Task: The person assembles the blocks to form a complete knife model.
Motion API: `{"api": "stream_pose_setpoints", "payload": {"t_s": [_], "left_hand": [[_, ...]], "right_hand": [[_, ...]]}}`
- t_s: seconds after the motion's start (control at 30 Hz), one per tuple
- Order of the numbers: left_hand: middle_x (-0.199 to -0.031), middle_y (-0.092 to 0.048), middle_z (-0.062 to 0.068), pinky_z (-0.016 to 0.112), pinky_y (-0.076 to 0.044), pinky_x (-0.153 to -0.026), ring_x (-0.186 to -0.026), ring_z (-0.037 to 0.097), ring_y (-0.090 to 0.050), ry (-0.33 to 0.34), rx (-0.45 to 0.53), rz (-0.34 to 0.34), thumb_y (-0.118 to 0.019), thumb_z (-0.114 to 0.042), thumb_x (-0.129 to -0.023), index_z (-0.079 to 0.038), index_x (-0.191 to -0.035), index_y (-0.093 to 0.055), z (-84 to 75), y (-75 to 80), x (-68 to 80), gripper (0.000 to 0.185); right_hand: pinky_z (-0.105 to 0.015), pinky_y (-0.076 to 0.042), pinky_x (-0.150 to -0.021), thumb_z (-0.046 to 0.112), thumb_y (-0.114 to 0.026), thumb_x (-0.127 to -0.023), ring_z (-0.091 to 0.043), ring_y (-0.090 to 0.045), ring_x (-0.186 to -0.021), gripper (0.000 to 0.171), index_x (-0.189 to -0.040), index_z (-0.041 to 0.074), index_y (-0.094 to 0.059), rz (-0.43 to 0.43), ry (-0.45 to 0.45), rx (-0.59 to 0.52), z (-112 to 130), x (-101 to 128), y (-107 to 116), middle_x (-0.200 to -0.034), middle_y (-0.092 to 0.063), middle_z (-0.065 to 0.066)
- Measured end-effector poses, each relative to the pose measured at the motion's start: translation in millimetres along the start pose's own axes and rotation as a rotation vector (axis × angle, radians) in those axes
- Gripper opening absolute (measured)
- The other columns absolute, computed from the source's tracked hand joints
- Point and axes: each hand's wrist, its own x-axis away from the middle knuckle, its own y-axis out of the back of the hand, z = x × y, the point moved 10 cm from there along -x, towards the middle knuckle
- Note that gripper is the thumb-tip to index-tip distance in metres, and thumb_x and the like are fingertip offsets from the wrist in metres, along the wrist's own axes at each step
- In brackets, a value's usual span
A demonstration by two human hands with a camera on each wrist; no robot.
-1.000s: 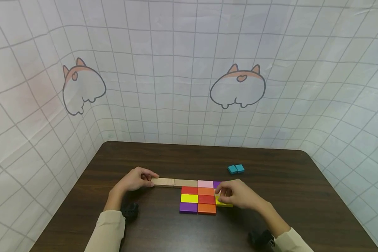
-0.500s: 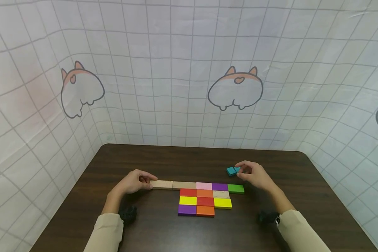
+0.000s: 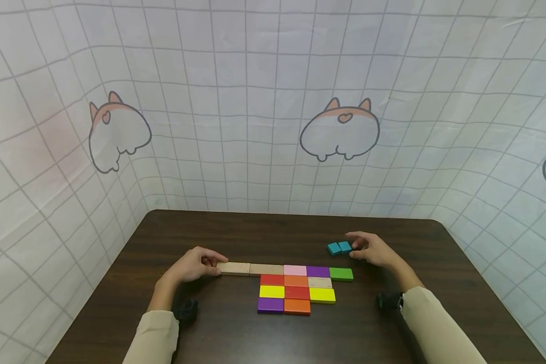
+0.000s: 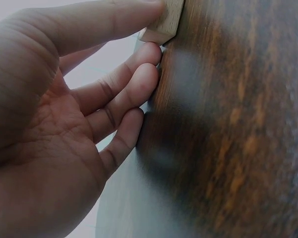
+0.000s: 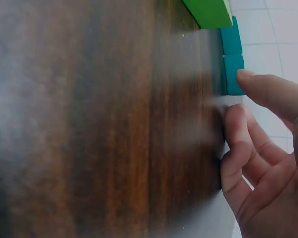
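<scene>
My left hand (image 3: 195, 264) pinches the outer end of a plain wooden block (image 3: 234, 268), thumb on its near side, the other fingertips down at the table in the left wrist view. A second plain block (image 3: 266, 269) continues the row, followed by pink (image 3: 295, 271), purple (image 3: 317, 272) and green (image 3: 341, 274) ones. To the right, my right hand (image 3: 373, 250) rests low with loosely bent fingers beside two small teal blocks (image 3: 345, 246). Its thumb tip (image 5: 246, 75) overlaps the end of the nearer teal block (image 5: 234, 74) in the right wrist view.
Below the row, flat blocks lie edge to edge in red (image 3: 272, 280), orange (image 3: 297, 306), yellow (image 3: 322, 295), plain wood (image 3: 319, 282) and purple (image 3: 270, 305). All lie on a dark wooden table (image 3: 227, 338). A white gridded curtain (image 3: 236, 126) surrounds its back and sides.
My right hand has left the yellow block on the right, gone over to the teal blocks, then drawn slightly right, uncovering both. The left hand keeps its place at the wooden block.
</scene>
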Motion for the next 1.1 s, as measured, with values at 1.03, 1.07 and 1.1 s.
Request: {"api": "stream_pose_setpoints", "payload": {"t_s": [1.03,1.07,1.1], "left_hand": [[-0.082,-0.065,0.001,0.032,-0.047,-0.064,-0.072,0.019,-0.056,-0.009,-0.002,-0.014,-0.080,-0.009,-0.090,-0.011,-0.114,-0.080,1.8,-0.3,-1.8,0.024],[-0.082,-0.065,0.001,0.032,-0.047,-0.064,-0.072,0.019,-0.056,-0.008,-0.004,-0.015,-0.080,-0.009,-0.090,-0.011,-0.114,-0.080,1.7,-0.2,-1.6,0.024],[-0.082,-0.065,0.001,0.033,-0.047,-0.064,-0.072,0.019,-0.056,-0.007,-0.005,-0.015,-0.080,-0.009,-0.090,-0.011,-0.114,-0.080,1.6,-0.1,-1.5,0.024]], "right_hand": [[-0.038,-0.048,-0.068,0.002,-0.074,-0.093,-0.024,-0.056,-0.076,0.036,-0.128,-0.003,-0.067,-0.015,-0.038,0.040,-8,-10,-3,-0.093,-0.063,-0.009],[-0.038,-0.049,-0.068,0.002,-0.074,-0.093,-0.024,-0.056,-0.076,0.036,-0.128,-0.004,-0.067,-0.018,-0.036,0.041,-9,-9,-3,-0.093,-0.063,-0.009],[-0.037,-0.049,-0.068,0.002,-0.074,-0.093,-0.024,-0.055,-0.077,0.036,-0.128,-0.004,-0.067,-0.021,-0.035,0.042,-9,-9,-3,-0.093,-0.063,-0.008]]}}
